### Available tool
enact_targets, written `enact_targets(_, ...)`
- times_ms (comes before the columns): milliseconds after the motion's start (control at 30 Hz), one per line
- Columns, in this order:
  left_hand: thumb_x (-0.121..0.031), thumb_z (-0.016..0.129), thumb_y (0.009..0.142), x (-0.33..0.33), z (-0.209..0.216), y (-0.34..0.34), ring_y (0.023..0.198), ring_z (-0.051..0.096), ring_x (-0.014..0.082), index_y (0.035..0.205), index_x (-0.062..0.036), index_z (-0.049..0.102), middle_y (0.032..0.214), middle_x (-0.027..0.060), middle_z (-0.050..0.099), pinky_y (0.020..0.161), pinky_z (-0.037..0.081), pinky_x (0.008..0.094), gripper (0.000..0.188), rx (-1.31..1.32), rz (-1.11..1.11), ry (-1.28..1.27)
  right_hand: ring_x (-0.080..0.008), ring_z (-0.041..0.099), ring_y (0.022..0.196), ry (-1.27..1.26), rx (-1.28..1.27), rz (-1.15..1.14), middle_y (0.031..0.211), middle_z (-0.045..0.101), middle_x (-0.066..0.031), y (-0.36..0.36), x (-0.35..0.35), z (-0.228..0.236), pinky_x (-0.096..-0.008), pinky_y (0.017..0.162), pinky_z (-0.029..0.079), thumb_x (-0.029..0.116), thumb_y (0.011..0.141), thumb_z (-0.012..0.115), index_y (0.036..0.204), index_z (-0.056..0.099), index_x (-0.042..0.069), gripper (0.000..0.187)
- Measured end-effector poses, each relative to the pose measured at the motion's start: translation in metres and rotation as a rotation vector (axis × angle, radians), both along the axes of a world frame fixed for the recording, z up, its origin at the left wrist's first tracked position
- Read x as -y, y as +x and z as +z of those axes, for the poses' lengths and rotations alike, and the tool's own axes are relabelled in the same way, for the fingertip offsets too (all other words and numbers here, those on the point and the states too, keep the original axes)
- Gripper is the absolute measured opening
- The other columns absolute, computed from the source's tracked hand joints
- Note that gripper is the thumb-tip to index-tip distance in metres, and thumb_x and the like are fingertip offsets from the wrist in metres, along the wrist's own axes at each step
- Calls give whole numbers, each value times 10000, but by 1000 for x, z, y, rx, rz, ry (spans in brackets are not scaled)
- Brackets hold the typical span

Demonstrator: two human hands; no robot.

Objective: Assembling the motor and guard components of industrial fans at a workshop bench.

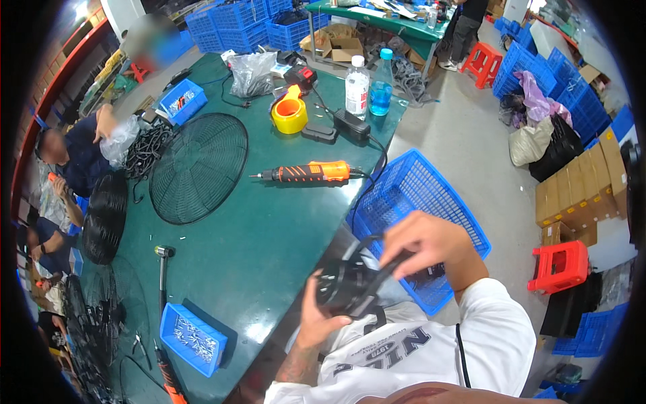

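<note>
In front of my chest, beyond the table's near right edge, my left hand (315, 320) is wrapped round the side of a black rounded unit that looks like a fan motor (342, 286). My right hand (424, 244) is closed, pinching a dark elongated piece (392, 264) at the unit's right side. Motion blurs that piece, and I cannot tell whether it is a cord or a bracket. A black loop (362, 248) rises from the unit's top. Below and behind my right hand stands a blue plastic crate (464, 219) with dark parts inside.
On the green table (269, 232) lie an orange electric screwdriver (306, 172), a black fan grille (199, 168), yellow tape (289, 116), two bottles (381, 84), a hammer (162, 273) and a blue screw bin (193, 339). A red stool (560, 264) stands right. Co-workers (77, 148) sit across.
</note>
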State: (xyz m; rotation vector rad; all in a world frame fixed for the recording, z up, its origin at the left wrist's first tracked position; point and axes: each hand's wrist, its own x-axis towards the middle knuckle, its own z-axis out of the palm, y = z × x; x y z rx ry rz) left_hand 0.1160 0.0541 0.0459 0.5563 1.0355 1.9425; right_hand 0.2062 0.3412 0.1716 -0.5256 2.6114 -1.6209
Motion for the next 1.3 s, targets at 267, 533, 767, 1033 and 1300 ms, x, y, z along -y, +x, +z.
enact_targets(267, -92, 918, 682, 54, -7, -54, 1292, 484, 257, 1511, 18, 195, 1408, 168, 420, 1093, 417, 392, 1106, -457, 908, -363, -88, 594, 850, -407, 49, -285, 1090, 607, -39, -127, 82, -87, -223, 734, 484, 103, 879, 758, 1144, 680, 13, 291)
enact_targets(533, -290, 936, 681, 66, -11, -62, 1348, 383, 404, 1501, 74, 243, 1407, 260, 387, 1119, 353, 488, 1133, -846, 988, -957, -315, 570, 1214, -32, -122, 25, 1320, 573, -157, -179, 160, -108, -400, 1001, 487, 247, 692, 893, 1337, 583, 28, 748)
enact_targets(767, -240, 912, 697, 83, -29, -52, 1184, 524, 427, 1501, 106, 244, 1333, 278, 463, 987, 462, 489, 1101, -731, 819, -861, -361, 443, 1371, 97, -164, 154, 1466, 517, -143, -208, 149, -118, -461, 1139, 364, 351, 570, 945, 1432, 496, 36, 1022)
enact_targets(1033, -365, 845, 768, 81, -39, -52, 978, 547, 321, 1499, 145, 259, 1159, 194, 556, 838, 405, 430, 1068, -1017, 839, -915, -345, 403, 1420, -52, -101, 97, 1410, 563, -126, -197, 161, -138, -452, 1154, 349, 291, 577, 954, 1451, 435, 37, 1047)
enact_targets(1300, -277, 839, 762, 79, -40, -50, 968, 562, 342, 1513, 116, 268, 1162, 213, 573, 843, 425, 454, 1022, -999, 832, -961, -349, 413, 1415, -156, -80, 13, 1380, 573, -130, -192, 167, -143, -454, 1146, 367, 228, 577, 953, 1405, 461, 38, 982)
